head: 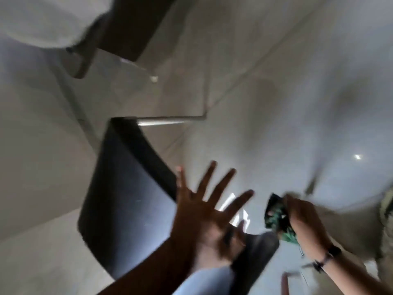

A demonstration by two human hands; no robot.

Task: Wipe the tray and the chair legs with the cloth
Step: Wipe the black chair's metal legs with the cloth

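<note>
The view is blurred by motion and tilted. My left hand [204,205] is spread wide with its fingers apart and holds nothing; it hovers over the right edge of a dark curved chair seat [123,188]. A thin metal chair leg [165,121] shows beyond the seat. To the right, my right hand [304,220] is closed around a bunched green patterned cloth [276,218]. A dark band sits on that wrist. I see no tray.
Pale tiled floor [265,92] fills most of the view. A white-topped piece of furniture with a dark underside [127,24] stands at the upper left. A patterned edge [387,211] shows at the far right.
</note>
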